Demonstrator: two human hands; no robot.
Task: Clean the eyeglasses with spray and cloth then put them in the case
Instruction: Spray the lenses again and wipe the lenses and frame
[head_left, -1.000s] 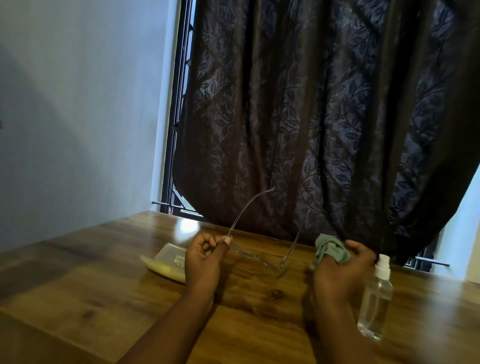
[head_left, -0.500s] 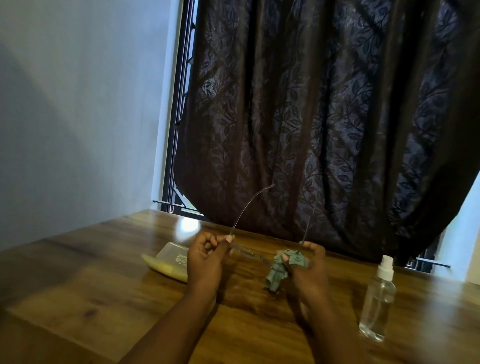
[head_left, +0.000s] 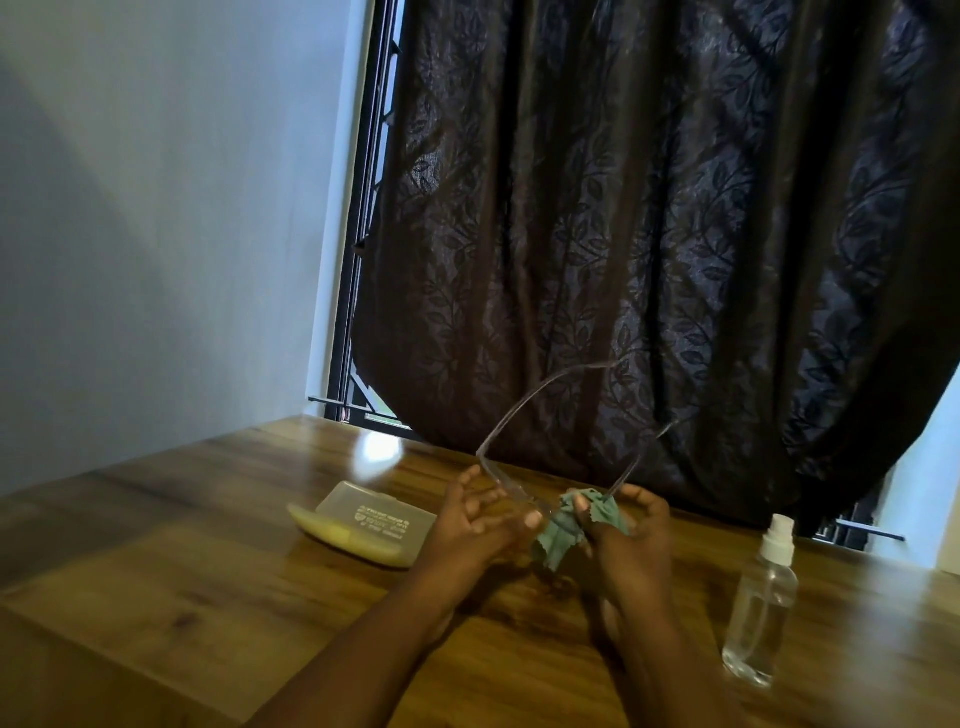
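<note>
1. A wooden counter (head_left: 156, 571) fills the lower part of the frame, with a dark leaf-patterned curtain (head_left: 649, 234) behind it.
2. The left hand (head_left: 467, 525), at lower centre, has its grip grasping the clear-framed eyeglasses (head_left: 511, 491) at one end of the front.
3. The eyeglasses are held above the counter, their thin arms rising toward the curtain.
4. The right hand (head_left: 634, 530), just right of it, pinches a green cloth (head_left: 571, 525) against the eyeglasses.
5. A closed, pale case (head_left: 363, 522) lies on the counter, left of the hands.
6. A clear spray bottle (head_left: 761, 603) stands upright at lower right, apart from the hands.
</note>
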